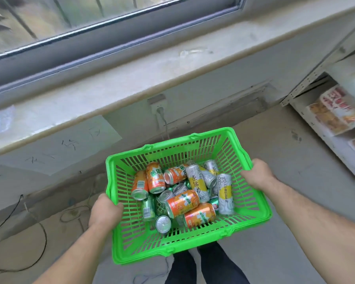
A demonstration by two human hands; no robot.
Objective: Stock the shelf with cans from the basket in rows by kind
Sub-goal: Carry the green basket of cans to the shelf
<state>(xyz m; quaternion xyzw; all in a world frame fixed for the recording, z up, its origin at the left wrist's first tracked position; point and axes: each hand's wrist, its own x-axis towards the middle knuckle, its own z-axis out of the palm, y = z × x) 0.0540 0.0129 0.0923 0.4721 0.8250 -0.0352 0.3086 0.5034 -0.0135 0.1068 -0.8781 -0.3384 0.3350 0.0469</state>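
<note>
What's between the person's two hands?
In the head view, the green basket of cans spans from left hand to right hand.

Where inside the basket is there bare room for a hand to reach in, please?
The green basket has bare mesh floor along its near wall and in its far-left corner beyond the orange cans. The middle and right are crowded: the orange, green and white-and-yellow cans lie piled together.

Barred window (70,19) up top, daylight coming through. Wide pale stone sill (131,74) below it. Grey wall with socket (159,105), plug in. Dusty concrete floor (275,152), loose cables (37,232) at left.
</note>
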